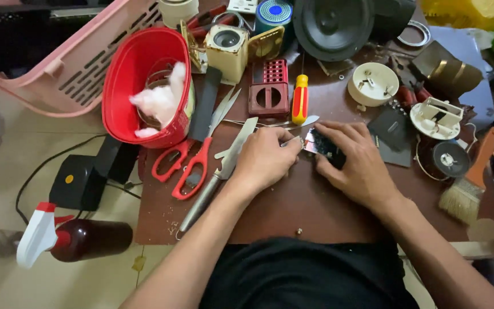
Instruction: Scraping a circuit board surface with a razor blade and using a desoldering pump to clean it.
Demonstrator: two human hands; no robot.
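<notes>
While our left hand (264, 157) and right hand (353, 163) pinch the small dark circuit board (322, 146) over the brown counter (293, 212), we judge a steady grip essential.

Tabletop (293, 212) free nr front edge (scissors (181, 166), brush (469, 186) flank sides).

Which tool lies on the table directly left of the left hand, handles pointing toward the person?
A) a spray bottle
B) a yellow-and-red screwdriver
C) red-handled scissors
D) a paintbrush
C: the red-handled scissors lie on the brown table just left of the left hand; the paintbrush is far right, the screwdriver lies above the hands, and the spray bottle is on the floor.
</notes>
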